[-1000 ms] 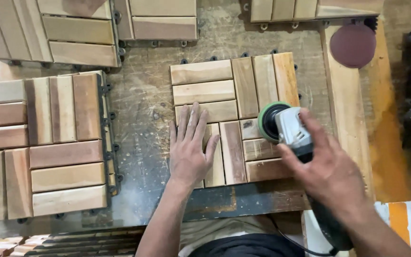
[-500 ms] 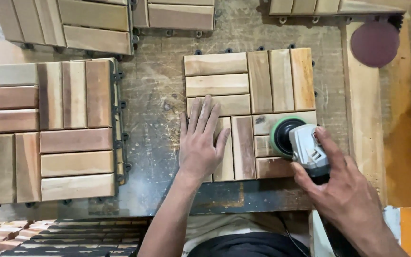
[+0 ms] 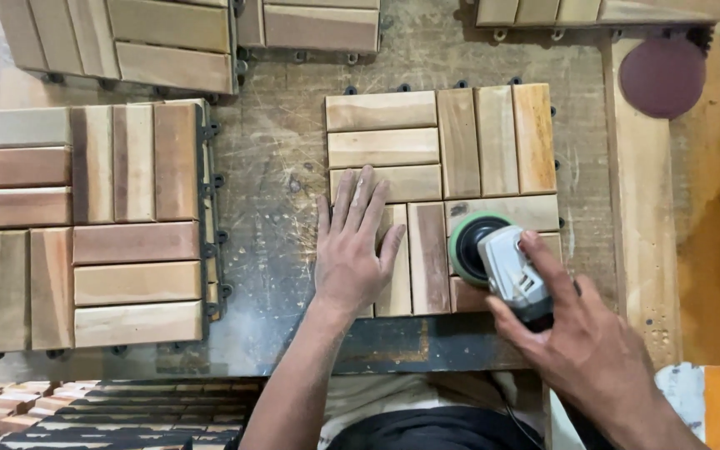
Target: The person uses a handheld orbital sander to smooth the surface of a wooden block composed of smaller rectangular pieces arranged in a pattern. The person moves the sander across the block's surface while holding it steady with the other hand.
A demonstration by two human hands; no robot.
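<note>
Two hands on one wooden slat tile [image 3: 460, 142] at the scratched bench [image 3: 268, 167].

Left hand [image 3: 352, 254] lies flat, fingers spread, holding nothing, just pressing the tile's near-left slats. Right hand [image 3: 581, 337] is wrapped around the grey sander [image 3: 510, 267], its green-rimmed pad on the near-right slats. Palm hides the sander's body and the bottom edge cuts off my wrist. More tiles [image 3: 85, 225] stack on the left; a round maroon disc [image 3: 662, 75] sits far right.
</note>
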